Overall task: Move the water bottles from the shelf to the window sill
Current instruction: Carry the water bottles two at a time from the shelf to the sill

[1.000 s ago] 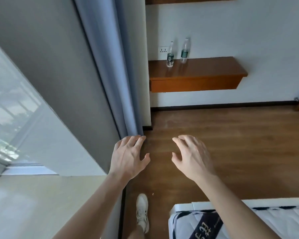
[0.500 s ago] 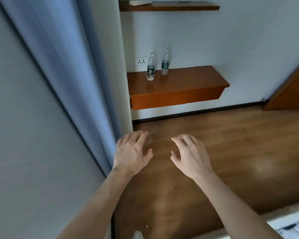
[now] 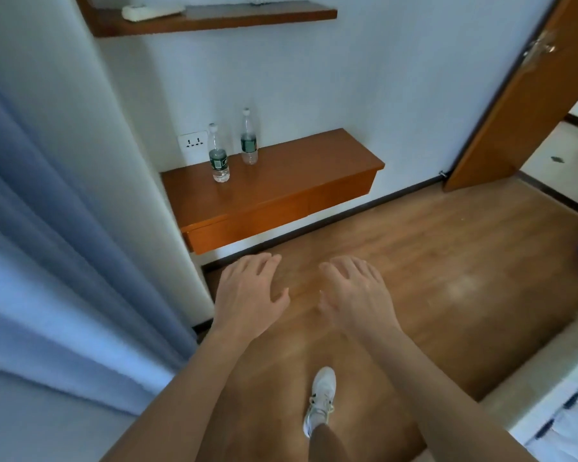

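The wall (image 3: 397,78) is white and the floor (image 3: 447,261) is brown wood. A blue curtain (image 3: 47,261) hangs at the left — a brown door (image 3: 531,105) stands open at the right. A white socket (image 3: 192,141) sits on the wall.

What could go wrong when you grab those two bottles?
The left bottle and right bottle stand close together on the shelf, so reaching for one might knock the other over. The left hand and right hand are both empty; carrying two tall bottles at once could mean a drop. The curtain beside the path might snag an arm.
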Demonstrator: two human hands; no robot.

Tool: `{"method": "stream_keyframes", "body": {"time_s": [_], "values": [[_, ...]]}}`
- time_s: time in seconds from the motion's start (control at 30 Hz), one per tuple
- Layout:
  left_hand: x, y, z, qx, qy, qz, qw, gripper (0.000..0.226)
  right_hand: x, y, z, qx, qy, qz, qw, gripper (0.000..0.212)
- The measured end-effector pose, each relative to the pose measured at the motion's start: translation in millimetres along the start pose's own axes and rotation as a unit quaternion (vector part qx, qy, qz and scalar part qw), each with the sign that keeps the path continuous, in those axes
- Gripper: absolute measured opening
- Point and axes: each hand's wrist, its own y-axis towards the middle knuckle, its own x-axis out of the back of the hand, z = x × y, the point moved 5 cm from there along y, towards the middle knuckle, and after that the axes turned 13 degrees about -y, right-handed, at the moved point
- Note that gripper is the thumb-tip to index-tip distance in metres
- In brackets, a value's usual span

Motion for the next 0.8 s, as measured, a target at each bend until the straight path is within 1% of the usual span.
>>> {"method": "stream_keyframes", "body": {"time_s": [0.13, 0.3, 0.47, 0.6, 0.8], "values": [[-17, 70, -4, -0.005, 0.008, -0.007, 1.0, 0.062, -21, 62, -36, -0.02, -0.004, -0.001, 1.0, 0.04], [-31, 172, -19, -0.019, 0.021, -0.015, 0.999, 0.057, -42, 151, -88, -0.022, 0.004, 0.012, 1.0, 0.046], [-44, 267, -35, -0.015, 0.034, -0.035, 0.999, 0.057, -62, 231, -130, -0.026, 0.001, 0.017, 1.0, 0.05], [-52, 315, -35, 0.0, 0.034, -0.037, 0.999, 0.056, -80, 280, -148, -0.009, 0.006, 0.024, 1.0, 0.049], [-58, 363, 5, 0.05, 0.03, -0.038, 0.998, 0.06, -111, 354, -144, 0.033, 0.017, 0.034, 0.999, 0.047]]}}
